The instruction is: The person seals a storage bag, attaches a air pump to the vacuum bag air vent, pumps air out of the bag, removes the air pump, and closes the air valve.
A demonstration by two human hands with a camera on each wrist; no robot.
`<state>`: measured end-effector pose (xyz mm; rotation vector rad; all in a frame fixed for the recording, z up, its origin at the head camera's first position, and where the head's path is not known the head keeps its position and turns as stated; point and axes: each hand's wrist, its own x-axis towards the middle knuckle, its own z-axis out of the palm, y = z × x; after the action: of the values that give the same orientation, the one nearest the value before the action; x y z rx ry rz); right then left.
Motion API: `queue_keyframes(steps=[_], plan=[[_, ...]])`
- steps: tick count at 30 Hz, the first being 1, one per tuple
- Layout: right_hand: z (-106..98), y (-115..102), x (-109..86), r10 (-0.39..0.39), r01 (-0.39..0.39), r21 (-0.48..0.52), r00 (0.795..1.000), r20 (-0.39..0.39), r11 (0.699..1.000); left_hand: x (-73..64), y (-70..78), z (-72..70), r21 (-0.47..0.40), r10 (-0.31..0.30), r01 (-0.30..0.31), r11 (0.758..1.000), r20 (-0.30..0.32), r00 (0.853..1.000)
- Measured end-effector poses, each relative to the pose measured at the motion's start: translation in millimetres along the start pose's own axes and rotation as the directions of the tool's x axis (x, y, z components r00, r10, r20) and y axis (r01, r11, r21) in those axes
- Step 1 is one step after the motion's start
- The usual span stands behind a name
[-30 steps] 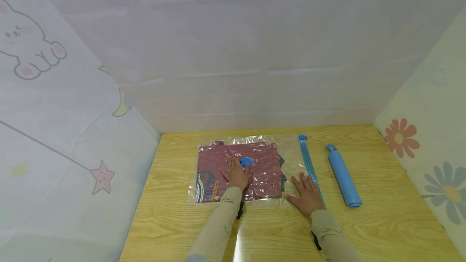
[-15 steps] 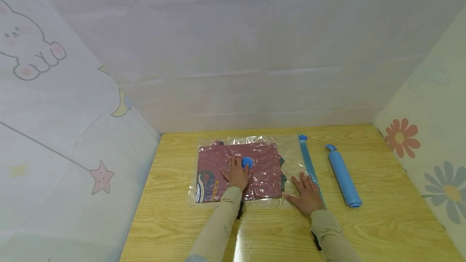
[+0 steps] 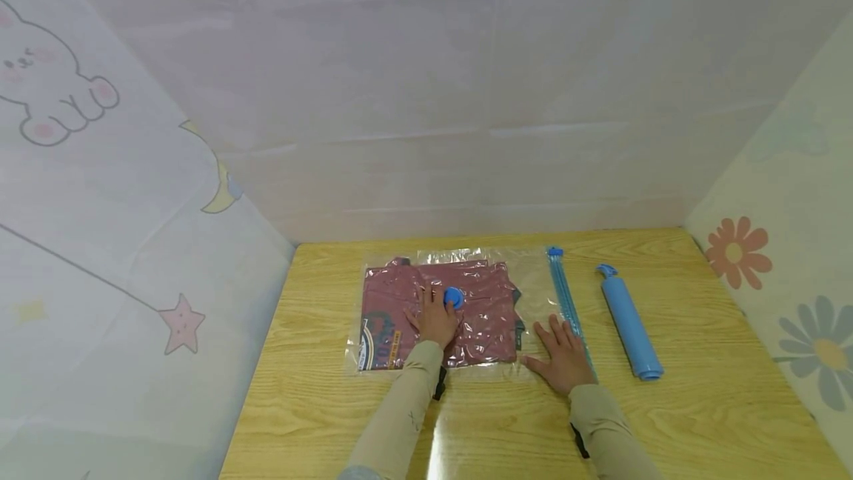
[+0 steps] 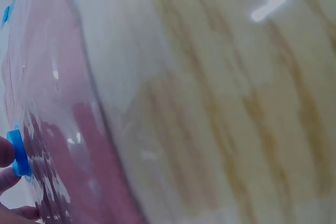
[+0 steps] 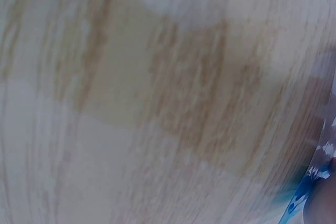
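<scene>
A clear vacuum storage bag (image 3: 536, 284) lies flat on the table with a folded dark red garment (image 3: 483, 332) inside. Over the garment sits the bag's round blue valve cap (image 3: 454, 297). My left hand (image 3: 436, 323) rests on the bag with its fingers spread, the thumb against the cap's near side. In the left wrist view, fingertips touch the blue cap (image 4: 20, 153). At the bag's right end, my right hand (image 3: 565, 363) lies spread on the plastic, by the blue zip strip (image 3: 565, 298). A blue slider (image 3: 554, 251) sits at the strip's far end.
To the right of the bag lies a blue hand pump (image 3: 629, 328), its handle pointing away. The wooden table (image 3: 306, 317) meets a pale cloth wall (image 3: 426, 169) behind. Printed cloth walls stand at left and right.
</scene>
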<state>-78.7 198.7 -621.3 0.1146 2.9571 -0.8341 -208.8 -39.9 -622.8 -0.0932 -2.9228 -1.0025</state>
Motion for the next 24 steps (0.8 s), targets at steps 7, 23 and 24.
queue_keyframes(steps=[7, 23, 24], plan=[[1.9, 3.0, 1.1, -0.006, 0.006, -0.001, 1.0, -0.003, 1.0, 1.3, 1.8, 0.4, 0.018, -0.046, 0.046, 0.999, 0.028, 0.999], [5.0, 3.5, -0.1, -0.023, 0.023, 0.028, 0.999, -0.027, 0.999, 1.4, 5.2, 3.9, 0.083, -0.063, 0.063, 0.995, -0.001, 0.998], [5.0, 3.2, -0.2, -0.024, 0.024, 0.026, 0.999, -0.028, 0.999, 1.3, 5.4, 3.5, 0.092, -0.061, 0.06, 0.994, 0.0, 0.998]])
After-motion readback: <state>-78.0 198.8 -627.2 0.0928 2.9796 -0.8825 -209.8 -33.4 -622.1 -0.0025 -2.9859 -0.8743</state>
